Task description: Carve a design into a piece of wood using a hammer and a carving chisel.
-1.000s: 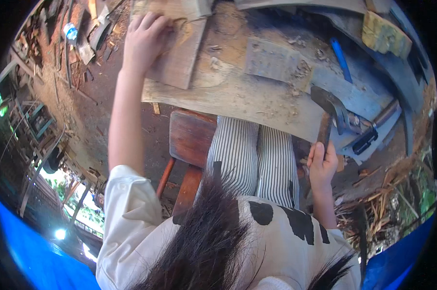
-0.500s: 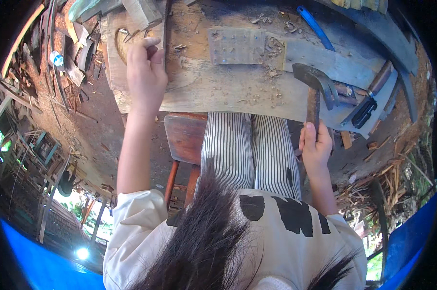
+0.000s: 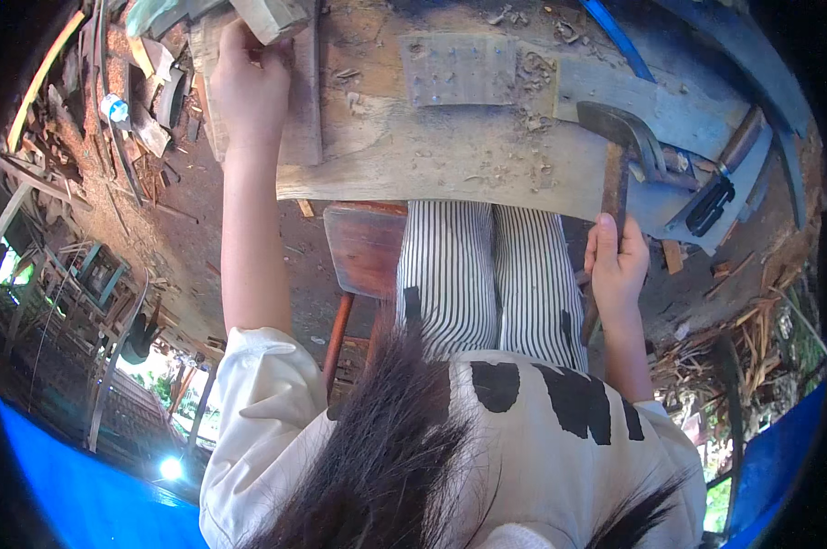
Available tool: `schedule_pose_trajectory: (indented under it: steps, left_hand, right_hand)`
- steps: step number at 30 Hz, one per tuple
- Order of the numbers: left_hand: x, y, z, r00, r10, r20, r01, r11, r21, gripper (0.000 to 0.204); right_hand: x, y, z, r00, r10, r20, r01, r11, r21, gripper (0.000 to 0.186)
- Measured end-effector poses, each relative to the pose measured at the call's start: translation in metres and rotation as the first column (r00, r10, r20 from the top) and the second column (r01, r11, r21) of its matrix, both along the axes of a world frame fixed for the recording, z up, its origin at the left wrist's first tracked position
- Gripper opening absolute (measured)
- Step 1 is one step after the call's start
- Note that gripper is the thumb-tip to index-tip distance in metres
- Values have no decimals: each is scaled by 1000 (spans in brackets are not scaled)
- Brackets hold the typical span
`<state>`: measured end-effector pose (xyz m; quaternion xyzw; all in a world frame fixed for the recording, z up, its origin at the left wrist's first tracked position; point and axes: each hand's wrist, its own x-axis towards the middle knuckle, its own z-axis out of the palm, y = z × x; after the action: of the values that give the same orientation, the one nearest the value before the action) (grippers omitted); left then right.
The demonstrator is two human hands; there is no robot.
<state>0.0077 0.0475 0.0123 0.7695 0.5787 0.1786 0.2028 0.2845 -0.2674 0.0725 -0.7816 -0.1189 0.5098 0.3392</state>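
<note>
My right hand [image 3: 617, 261] is closed round the wooden handle of a claw hammer [image 3: 617, 137], its dark metal head raised over the right part of the workbench. At the far left of the bench, my left hand [image 3: 252, 96] rests over a thick board [image 3: 301, 128], beside a grey wooden block [image 3: 272, 16]. Its fingers are curled, and their tips are partly hidden; what they hold, if anything, does not show. Between the hands, toward the back, lies a short flat board [image 3: 459, 71] with several small nail-like dots on its face.
A grey plank [image 3: 647, 105] lies right of the short board, with a blue tool [image 3: 619, 37] behind it. A wooden-handled tool [image 3: 741, 137] and a black clip-like object [image 3: 709, 206] lie at the right. Wood shavings dot the bench [image 3: 368, 165]; a wooden stool [image 3: 363, 252] stands below.
My left hand has moved farther away, up to the grey block, and now covers the oval hollow in the thick board. My right hand keeps hold of the hammer. The whole view has shifted slightly.
</note>
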Motion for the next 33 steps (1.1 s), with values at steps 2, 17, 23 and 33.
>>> schedule_pose_trajectory:
  steps: [2, 17, 23, 33]
  left_hand:
    - [5, -5, 5, 995, 34, -89, -30, 998, 46, 28]
    - [0, -17, 1, 993, 43, -112, -38, 998, 47, 30]
    - [6, -51, 22, 900, 36, 435, 13, 994, -111, 39]
    - [104, -129, 70, 985, -34, 171, 70, 975, -210, 46]
  right_hand:
    - [2, -1, 1, 1000, 24, 9, -24, 1000, -10, 20]
    - [-6, 2, -5, 1000, -18, 14, 18, 1000, 25, 19]
    - [-5, 6, -4, 1000, -17, 24, 18, 1000, -9, 21]
    - [-1, 15, -8, 999, -14, 39, 15, 1000, -17, 27]
